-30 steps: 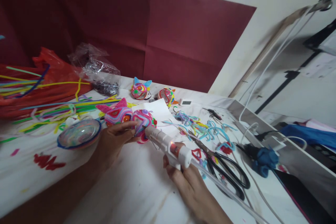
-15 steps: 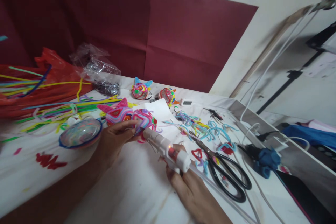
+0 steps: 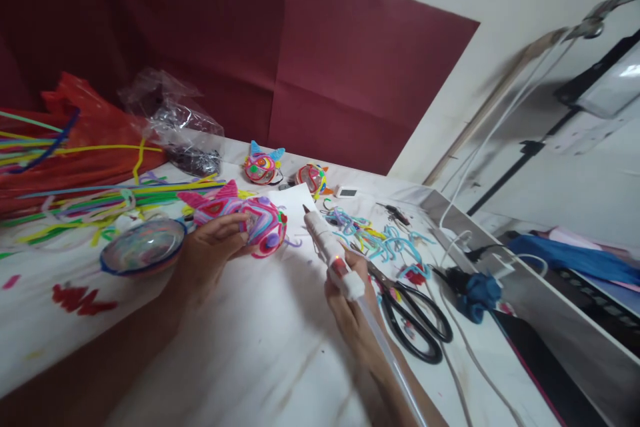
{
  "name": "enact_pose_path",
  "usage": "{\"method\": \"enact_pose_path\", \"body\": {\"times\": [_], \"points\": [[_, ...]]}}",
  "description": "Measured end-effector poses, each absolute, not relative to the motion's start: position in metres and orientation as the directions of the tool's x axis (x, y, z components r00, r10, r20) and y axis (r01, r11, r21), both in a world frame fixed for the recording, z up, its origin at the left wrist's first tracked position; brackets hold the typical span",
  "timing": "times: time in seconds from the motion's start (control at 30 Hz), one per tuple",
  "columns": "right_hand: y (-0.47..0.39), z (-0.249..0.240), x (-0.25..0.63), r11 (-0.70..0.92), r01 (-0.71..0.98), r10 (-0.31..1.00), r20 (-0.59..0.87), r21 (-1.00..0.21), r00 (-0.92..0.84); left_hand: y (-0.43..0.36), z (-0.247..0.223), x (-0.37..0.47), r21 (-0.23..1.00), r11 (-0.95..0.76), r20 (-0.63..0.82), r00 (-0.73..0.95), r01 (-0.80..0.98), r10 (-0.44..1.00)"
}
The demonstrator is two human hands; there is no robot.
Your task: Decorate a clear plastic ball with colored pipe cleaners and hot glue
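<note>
My left hand (image 3: pixel 215 247) is closed on a pink, striped craft piece (image 3: pixel 265 227) made of coiled pipe cleaners, with pointed pink ears. In my right hand (image 3: pixel 350 293) is a white glue gun (image 3: pixel 325 240) with a glowing orange light, its dark tip pointing up and away, apart from the craft piece. A clear glue stick (image 3: pixel 390 353) runs out of its back end. Left of my left hand rests a clear bowl-like shell (image 3: pixel 145 247) with a blue rim. Black-handled scissors (image 3: pixel 415 320) lie just right of my right hand.
Two decorated balls (image 3: pixel 260 168) stand near the wall behind white paper (image 3: pixel 293 199). Pipe cleaners (image 3: pixel 140 197) and a red bag (image 3: pixel 95 127) lie left. Loose coloured scraps (image 3: pixel 395 243), cables and a blue cloth item (image 3: pixel 477 293) are at right.
The glue gun has swung away from the craft piece, its tip now pointing upward. The craft piece has turned slightly in my left hand. The whole view has shifted a little.
</note>
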State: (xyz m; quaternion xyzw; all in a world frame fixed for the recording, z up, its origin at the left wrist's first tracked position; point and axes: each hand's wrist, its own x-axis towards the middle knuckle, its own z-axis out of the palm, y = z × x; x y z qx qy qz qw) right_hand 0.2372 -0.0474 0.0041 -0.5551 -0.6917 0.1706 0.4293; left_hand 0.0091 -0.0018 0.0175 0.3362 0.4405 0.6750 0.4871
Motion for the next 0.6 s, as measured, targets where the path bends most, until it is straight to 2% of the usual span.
{"method": "enact_pose_path", "body": {"times": [0.17, 0.4, 0.47, 0.53, 0.6], "points": [[-0.026, -0.009, 0.251, 0.424, 0.73, 0.885, 0.415, -0.536, -0.209, -0.002, 0.02, 0.009, 0.925, -0.164, 0.054, -0.309, -0.342, 0.95], [-0.01, -0.029, 0.257, 0.385, 0.887, 0.909, 0.273, -0.256, -0.316, -0.003, 0.018, 0.008, 0.928, -0.194, 0.097, -0.297, -0.319, 0.95], [-0.01, -0.031, 0.26, 0.414, 0.883, 0.895, 0.275, -0.22, -0.351, -0.004, 0.019, 0.01, 0.933, -0.204, 0.113, -0.297, -0.298, 0.948], [-0.011, -0.028, 0.261, 0.429, 0.88, 0.875, 0.337, -0.203, -0.348, -0.007, 0.02, 0.011, 0.938, -0.204, 0.119, -0.295, -0.279, 0.948], [-0.014, -0.018, 0.255, 0.436, 0.861, 0.848, 0.44, -0.262, -0.296, -0.009, 0.022, 0.013, 0.943, -0.202, 0.124, -0.284, -0.264, 0.951]]}}
